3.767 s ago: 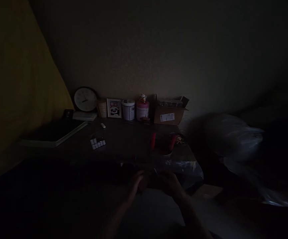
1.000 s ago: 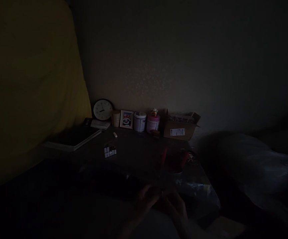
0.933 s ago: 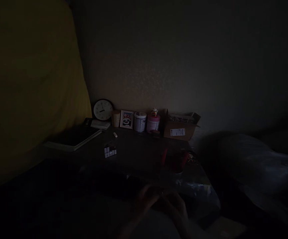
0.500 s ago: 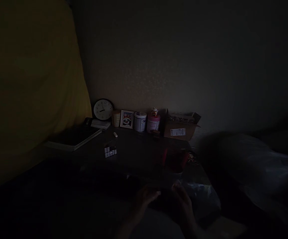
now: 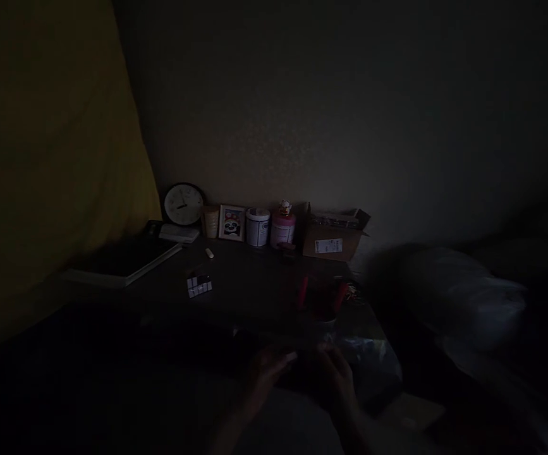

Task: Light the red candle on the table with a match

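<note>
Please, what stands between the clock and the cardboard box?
In the head view: a tan container, a framed panda picture, a white canister and a pink canister topped by a figurine, a small brown object in front.

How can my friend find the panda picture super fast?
Start at the big yellow cloth on the left, then follow the back of the dark table past the round clock. Between a tan cup and a white tub stands the panda picture. It's flat and framed; its neighbours are rounded.
</note>
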`<state>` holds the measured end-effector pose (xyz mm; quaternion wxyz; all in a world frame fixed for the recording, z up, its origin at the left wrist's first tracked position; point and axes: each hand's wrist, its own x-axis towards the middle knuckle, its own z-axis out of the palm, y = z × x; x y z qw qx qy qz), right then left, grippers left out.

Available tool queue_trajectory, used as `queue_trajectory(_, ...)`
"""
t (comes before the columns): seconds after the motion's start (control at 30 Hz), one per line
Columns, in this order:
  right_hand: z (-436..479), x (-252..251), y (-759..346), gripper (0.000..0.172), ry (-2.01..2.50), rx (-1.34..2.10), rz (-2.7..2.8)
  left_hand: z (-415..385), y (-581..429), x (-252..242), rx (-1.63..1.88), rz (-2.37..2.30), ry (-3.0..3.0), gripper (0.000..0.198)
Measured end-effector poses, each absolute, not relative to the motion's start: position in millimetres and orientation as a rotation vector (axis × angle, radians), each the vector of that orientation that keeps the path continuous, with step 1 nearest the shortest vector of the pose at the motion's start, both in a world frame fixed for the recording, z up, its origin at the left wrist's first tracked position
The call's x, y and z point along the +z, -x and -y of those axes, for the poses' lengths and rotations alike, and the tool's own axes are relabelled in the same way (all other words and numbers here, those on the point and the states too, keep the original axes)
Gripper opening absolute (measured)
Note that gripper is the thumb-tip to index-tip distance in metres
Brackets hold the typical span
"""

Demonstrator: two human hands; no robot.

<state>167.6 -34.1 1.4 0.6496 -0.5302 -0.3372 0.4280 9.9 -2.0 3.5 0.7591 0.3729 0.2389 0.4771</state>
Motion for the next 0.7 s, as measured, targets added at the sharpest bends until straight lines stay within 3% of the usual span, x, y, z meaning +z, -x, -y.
queue_trajectory(0.7, 47, 18, -149, 0.023, 1.342, 0.599, 1.151, -1, -12, 2, 1.103, -0.544, -0.866, 0.031)
